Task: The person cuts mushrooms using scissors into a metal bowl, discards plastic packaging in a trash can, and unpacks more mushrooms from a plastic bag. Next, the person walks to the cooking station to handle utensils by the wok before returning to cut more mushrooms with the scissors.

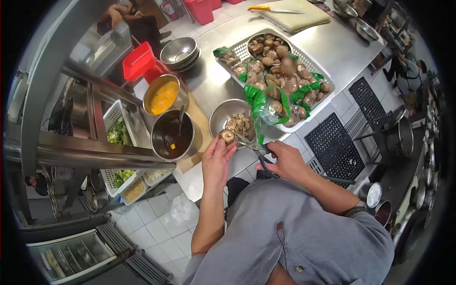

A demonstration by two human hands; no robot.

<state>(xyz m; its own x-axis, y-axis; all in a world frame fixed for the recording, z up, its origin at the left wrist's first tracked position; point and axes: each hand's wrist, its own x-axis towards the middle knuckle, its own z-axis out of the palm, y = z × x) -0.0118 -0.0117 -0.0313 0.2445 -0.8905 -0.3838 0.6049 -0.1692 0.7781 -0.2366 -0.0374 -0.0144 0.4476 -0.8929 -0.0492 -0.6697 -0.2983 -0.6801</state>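
Observation:
Between the fingertips of my left hand (pixel 217 159) is a brown mushroom (pixel 227 137), its underside facing up. My right hand (pixel 285 160) grips the dark handles of a pair of scissors (pixel 260 153). The scissor blades point left, close to the mushroom; whether they touch it I cannot tell. Just beyond my hands stands a metal bowl (pixel 219 114) with several cut mushroom stems (pixel 239 124) in it. A white perforated basket (pixel 317 66) behind it holds many mushrooms, some in green-edged plastic bags (pixel 259 102) and some in a round metal bowl (pixel 269 46).
Left of the bowl are a pot of orange liquid (pixel 164 96) and a pot of dark sauce (pixel 172 135) with a ladle. Stacked metal bowls (pixel 178 51) stand behind. A knife (pixel 273 9) lies on a cutting board (pixel 297 18) at the far end. A metal shelf frame (pixel 95 156) borders the left.

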